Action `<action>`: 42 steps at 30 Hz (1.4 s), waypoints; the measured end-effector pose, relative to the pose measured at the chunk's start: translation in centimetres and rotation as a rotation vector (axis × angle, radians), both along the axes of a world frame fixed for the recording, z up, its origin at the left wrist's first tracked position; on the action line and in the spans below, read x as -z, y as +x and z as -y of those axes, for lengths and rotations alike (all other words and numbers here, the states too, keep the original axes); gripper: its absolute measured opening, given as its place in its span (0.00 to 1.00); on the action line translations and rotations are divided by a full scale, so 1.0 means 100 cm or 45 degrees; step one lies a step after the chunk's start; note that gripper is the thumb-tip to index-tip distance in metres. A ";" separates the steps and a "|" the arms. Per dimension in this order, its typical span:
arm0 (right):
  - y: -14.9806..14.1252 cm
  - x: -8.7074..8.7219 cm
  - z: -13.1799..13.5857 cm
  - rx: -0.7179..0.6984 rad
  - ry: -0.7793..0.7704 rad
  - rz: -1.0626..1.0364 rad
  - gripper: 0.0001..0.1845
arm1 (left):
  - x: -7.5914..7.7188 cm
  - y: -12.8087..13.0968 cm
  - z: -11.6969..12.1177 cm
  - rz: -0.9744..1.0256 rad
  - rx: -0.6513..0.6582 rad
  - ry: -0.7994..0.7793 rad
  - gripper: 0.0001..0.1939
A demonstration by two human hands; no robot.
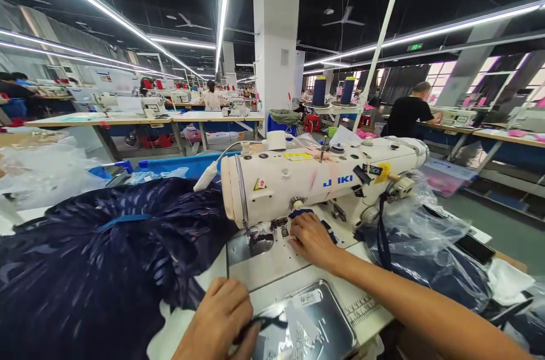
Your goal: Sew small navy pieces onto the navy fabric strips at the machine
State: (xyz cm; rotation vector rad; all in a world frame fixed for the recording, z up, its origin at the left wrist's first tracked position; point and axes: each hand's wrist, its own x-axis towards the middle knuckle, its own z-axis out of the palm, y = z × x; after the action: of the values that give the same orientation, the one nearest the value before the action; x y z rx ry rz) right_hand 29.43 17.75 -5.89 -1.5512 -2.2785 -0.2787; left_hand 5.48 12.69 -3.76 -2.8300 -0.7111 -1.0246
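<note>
A white JUKI sewing machine (281, 178) stands in front of me. My left hand (223, 317) is closed near the table's front edge, left of a shiny metal tray (336, 314). From between its fingers a narrow dark strip (270, 322) reaches over the tray; its exact kind is unclear. My right hand (313, 238) lies under the machine's arm, fingers bent over a small piece of dark blue cloth (300, 213). That hand partly hides the cloth. The needle area and metal plate (240, 251) are left of my right hand.
Left of the machine lies a big bundle of dark blue cloth (85, 258) tied with a blue band (123, 221). On the right are plastic-wrapped dark cloth (438, 263) and a phone-like dark slab (476, 247). Thread cones (319, 91) stand behind. A co-worker (411, 110) sits farther right.
</note>
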 end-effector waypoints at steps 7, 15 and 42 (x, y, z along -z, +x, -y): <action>-0.001 0.017 -0.012 -0.048 0.084 0.067 0.07 | 0.025 0.048 -0.057 -0.401 -0.261 -0.010 0.10; 0.017 0.025 -0.003 -0.278 0.206 -0.206 0.07 | 0.034 0.015 -0.040 -0.307 -0.146 -0.235 0.14; -0.049 0.036 -0.018 -0.359 -0.016 -0.086 0.07 | 0.049 0.010 -0.029 -0.490 -0.169 0.010 0.17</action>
State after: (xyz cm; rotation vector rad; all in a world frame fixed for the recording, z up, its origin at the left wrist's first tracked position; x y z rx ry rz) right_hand 24.55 19.53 -9.45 -1.2038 -2.4104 -0.1338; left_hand 6.43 15.61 -8.70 -2.8013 -0.8297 -0.4420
